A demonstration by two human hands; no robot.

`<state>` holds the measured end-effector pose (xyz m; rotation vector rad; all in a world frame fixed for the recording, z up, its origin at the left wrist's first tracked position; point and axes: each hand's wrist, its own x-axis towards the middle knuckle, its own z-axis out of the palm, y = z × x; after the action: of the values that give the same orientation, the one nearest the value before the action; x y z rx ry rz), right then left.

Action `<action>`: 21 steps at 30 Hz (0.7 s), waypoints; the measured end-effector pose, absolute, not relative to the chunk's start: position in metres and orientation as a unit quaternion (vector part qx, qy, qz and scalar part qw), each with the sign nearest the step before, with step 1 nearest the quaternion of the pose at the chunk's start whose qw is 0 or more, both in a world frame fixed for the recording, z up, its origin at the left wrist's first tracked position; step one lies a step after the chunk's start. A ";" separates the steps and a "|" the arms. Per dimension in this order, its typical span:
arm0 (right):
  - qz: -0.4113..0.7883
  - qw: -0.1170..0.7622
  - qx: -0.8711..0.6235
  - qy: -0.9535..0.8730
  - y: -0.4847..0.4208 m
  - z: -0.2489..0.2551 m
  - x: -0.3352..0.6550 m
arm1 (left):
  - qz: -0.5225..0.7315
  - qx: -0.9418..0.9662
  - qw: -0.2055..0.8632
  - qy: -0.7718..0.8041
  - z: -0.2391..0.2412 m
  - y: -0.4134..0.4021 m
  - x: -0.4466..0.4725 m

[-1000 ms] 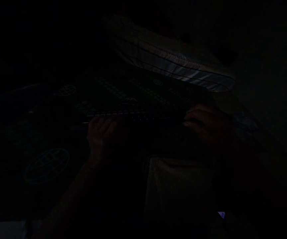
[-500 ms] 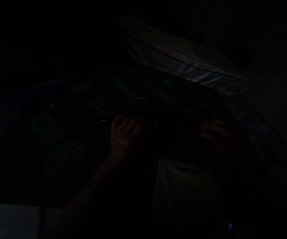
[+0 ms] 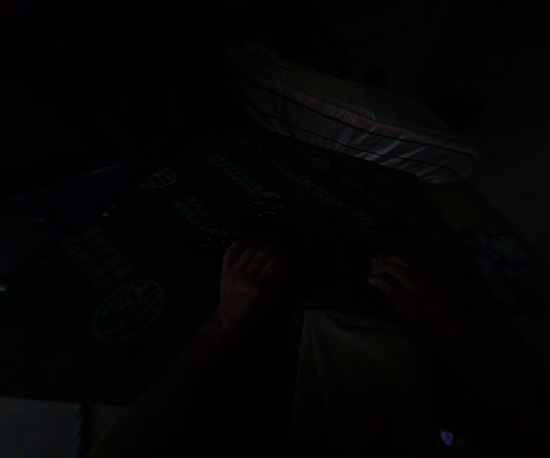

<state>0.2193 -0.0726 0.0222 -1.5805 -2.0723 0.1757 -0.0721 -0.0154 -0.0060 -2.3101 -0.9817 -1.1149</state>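
Note:
The scene is very dark. My left hand (image 3: 246, 280) is in the middle with its fingers curled over the near edge of a dark flat thing (image 3: 317, 254) that I cannot make out. My right hand (image 3: 399, 286) is at the thing's right end, fingers bent onto the same edge. Both hands lie on a dark sheet printed with pale globe shapes (image 3: 126, 308). What the flat thing is stays hidden in the gloom.
A striped pillow (image 3: 351, 127) lies beyond the hands at the back. A pale cloth (image 3: 346, 356) sits just below and between the hands. A small bluish light (image 3: 445, 437) glows at the lower right. A pale edge (image 3: 21, 426) runs along the bottom left.
Both hands have come lower and closer to me with the dark thing, and the left hand shifted right. The faint lit row along its edge no longer shows.

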 end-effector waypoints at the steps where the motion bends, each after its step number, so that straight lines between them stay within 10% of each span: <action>1: 0.066 0.264 -0.583 -0.766 -0.074 0.019 0.218 | -0.394 -0.827 0.194 -0.351 -0.007 -0.016 -0.072; 21: -0.005 0.234 -0.550 -0.802 -0.074 -0.034 0.211 | -0.263 -0.870 0.079 -0.410 -0.035 -0.015 -0.081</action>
<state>0.2110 -0.0743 -0.0340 -1.5099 -2.1999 -0.0147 -0.0812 -0.0151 -0.0350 -2.6026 -1.2267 -0.7859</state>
